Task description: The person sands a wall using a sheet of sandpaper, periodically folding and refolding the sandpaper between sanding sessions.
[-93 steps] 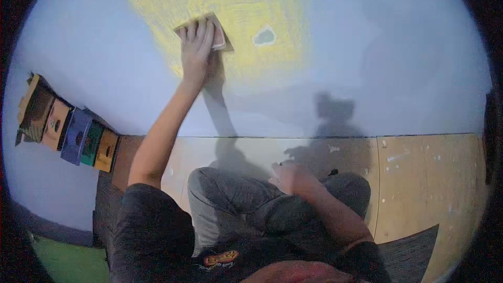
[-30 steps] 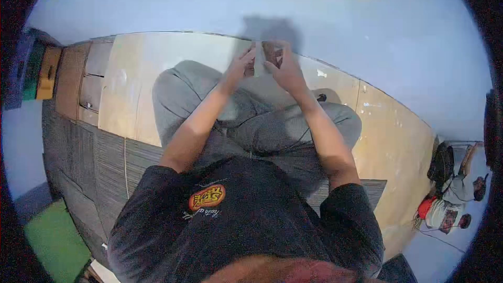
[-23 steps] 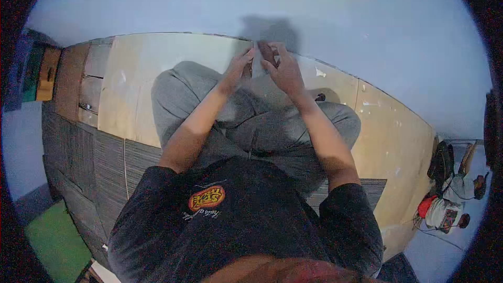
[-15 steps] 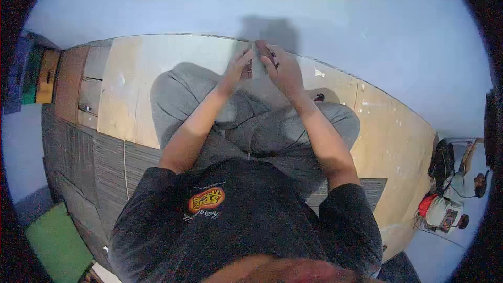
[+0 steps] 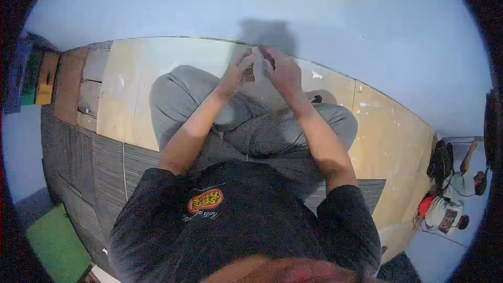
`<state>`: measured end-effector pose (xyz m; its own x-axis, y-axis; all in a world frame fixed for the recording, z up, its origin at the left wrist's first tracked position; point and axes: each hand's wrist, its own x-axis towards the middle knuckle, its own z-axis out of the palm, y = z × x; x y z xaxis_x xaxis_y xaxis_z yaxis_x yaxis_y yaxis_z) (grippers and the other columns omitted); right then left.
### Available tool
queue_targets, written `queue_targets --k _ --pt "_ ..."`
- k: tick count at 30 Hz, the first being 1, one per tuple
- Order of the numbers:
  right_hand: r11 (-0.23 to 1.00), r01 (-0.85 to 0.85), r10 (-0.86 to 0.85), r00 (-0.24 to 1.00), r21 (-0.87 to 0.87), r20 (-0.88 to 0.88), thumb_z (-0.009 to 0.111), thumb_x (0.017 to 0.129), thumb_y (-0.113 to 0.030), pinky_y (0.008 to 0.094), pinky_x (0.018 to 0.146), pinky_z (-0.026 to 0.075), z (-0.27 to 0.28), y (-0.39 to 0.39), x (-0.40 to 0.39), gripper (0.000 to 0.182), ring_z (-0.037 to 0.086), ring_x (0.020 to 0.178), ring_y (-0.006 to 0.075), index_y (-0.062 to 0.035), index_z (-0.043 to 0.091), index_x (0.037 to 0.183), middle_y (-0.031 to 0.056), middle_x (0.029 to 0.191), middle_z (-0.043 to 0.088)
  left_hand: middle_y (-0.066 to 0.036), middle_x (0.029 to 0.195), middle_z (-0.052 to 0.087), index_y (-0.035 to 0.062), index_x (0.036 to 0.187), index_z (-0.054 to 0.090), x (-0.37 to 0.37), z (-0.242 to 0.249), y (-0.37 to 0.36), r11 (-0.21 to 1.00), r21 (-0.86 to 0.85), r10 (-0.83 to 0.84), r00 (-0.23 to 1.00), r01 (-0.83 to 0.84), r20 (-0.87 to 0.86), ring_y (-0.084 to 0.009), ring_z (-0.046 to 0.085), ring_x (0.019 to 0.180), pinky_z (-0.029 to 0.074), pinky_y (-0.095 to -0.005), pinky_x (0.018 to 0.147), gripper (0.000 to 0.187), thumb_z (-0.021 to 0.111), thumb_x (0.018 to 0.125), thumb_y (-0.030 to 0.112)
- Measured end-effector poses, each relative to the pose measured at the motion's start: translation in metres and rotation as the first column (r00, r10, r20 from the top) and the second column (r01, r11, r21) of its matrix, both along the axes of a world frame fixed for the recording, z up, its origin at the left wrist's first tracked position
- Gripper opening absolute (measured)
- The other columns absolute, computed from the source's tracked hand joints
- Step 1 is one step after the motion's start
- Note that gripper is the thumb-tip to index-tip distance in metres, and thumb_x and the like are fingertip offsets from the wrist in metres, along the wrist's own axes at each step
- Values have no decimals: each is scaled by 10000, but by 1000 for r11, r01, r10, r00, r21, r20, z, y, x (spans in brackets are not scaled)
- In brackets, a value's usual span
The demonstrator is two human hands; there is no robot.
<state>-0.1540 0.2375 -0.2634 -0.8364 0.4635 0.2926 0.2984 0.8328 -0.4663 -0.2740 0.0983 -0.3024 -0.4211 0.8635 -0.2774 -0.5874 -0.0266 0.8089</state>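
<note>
Both of my hands are raised close together beyond my crossed legs, near the foot of the wall. My left hand (image 5: pixel 233 77) has its fingers curled round a small brown, flat-sided block (image 5: pixel 248 75), possibly a stack of cards. In my right hand (image 5: pixel 286 77) is a dark reddish-brown piece (image 5: pixel 269 57), partly covered by the fingers and thumb. A pale narrow strip (image 5: pixel 257 62) shows between the two hands. The pieces are too blurred for me to tell their kind.
A small dark object (image 5: pixel 317 98) lies beside my right knee. The pale wall (image 5: pixel 167 5) rises just past my hands. Wooden boards (image 5: pixel 385 126) and grey striped panels (image 5: pixel 107 157) cover the floor. Two people (image 5: pixel 443 214) (image 5: pixel 468 181) are at the far right. A green panel (image 5: pixel 57 243) is at lower left.
My hands have drawn slightly closer together. The reddish-brown piece in my right hand has tipped and moved down a little, and a pale strip now shows between the hands.
</note>
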Motion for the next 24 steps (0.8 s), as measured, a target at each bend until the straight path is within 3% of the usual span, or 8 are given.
queue_targets --k 1,5,8,12,15,18,21,24 --pt "999 28 -28 999 33 -25 641 937 -262 495 762 544 1 -6 3 306 680 913 386 -134 621 1214 115 1069 698 -45 1090 639 84 1433 452 2 2 0 999 -21 32 997 -33 -68 -137 648 931 538 -309 778 589 628 984 423" --pt "992 -27 10 991 127 133 567 991 -328 489 750 555 3 -11 -4 336 681 892 397 -189 619 1293 152 1042 684 -11 1026 627 74 1426 491 0 2 2 995 -101 4 992 -17 -130 -87 611 843 496 -252 702 553 581 1007 423" --pt "995 -66 49 973 68 227 565 997 -324 487 736 555 9 -15 -2 329 682 864 399 -180 640 1283 163 999 671 11 1007 626 75 1363 544 1 -14 8 994 33 102 990 -99 -96 -59 594 792 471 -229 654 492 552 1018 424" --pt "996 -71 75 994 -50 85 577 972 -285 499 781 546 4 -17 0 309 678 906 405 -161 689 1231 189 1078 659 1 1045 654 92 1329 570 -4 -8 7 996 -74 36 997 -41 -64 -60 627 786 489 -236 630 458 536 1029 436" --pt "980 -154 145 987 -126 -73 601 939 -258 499 833 535 10 -17 1 295 663 984 403 -155 710 1193 202 1154 646 -5 1020 664 94 1329 567 -3 -15 7 999 -16 33 993 -35 -112 -70 633 787 496 -238 635 454 547 1026 432" --pt "980 -89 99 994 -177 48 640 901 -214 493 855 524 9 -17 0 321 650 1010 395 -121 685 1206 191 1142 650 -15 1024 670 89 1356 546 0 -9 6 996 -78 33 998 -36 -44 -87 647 817 527 -251 675 461 545 1030 415" --pt "980 -61 48 996 -187 -73 676 882 -200 492 821 528 1 -17 -5 375 659 934 382 -95 646 1241 179 1106 656 -32 1060 674 67 1380 519 3 3 4 1000 17 -1 999 2 -50 -113 662 864 558 -281 746 466 533 1041 386" --pt "975 47 -49 999 -216 -5 702 867 -200 484 832 517 9 -22 -2 418 654 938 358 -70 617 1254 169 1077 659 -51 1122 667 41 1396 495 -1 -17 9 995 100 1 996 7 -85 -135 673 931 576 -309 794 462 532 1047 341"
